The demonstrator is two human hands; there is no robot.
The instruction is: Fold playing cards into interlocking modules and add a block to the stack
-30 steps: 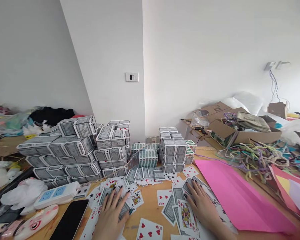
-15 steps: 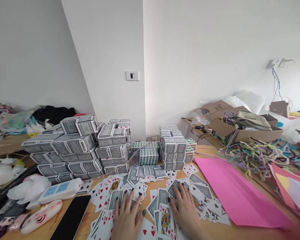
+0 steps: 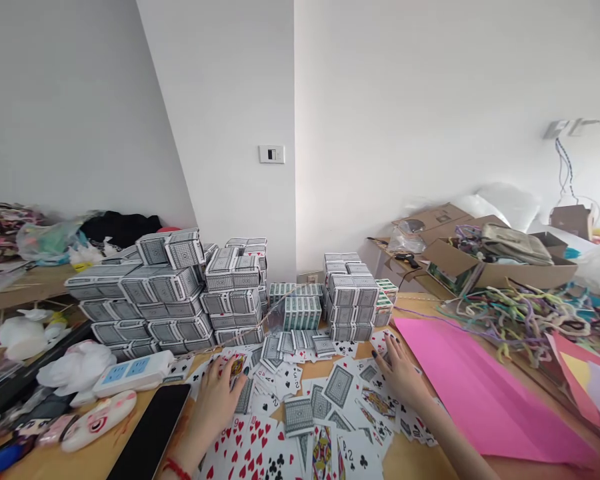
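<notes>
Left hand [image 3: 217, 396] and right hand [image 3: 401, 377] have moved apart, baring more loose cards [image 3: 298, 416] between them on table [image 3: 95, 465]; likely better spread. Left half-open, right splayed; both on cards, neither visibly gripping.

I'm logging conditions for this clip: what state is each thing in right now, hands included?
Left hand: open, palm down over cards
Right hand: open, fingers spread over cards
Loose cards: scattered, some face up, some face down
Card decks: stacked in piles
Phone: screen dark
Power strip: blue-faced sockets unplugged
Pink sheet: spread out
Cardboard box: open, filled
Colored strands: tangled
</notes>
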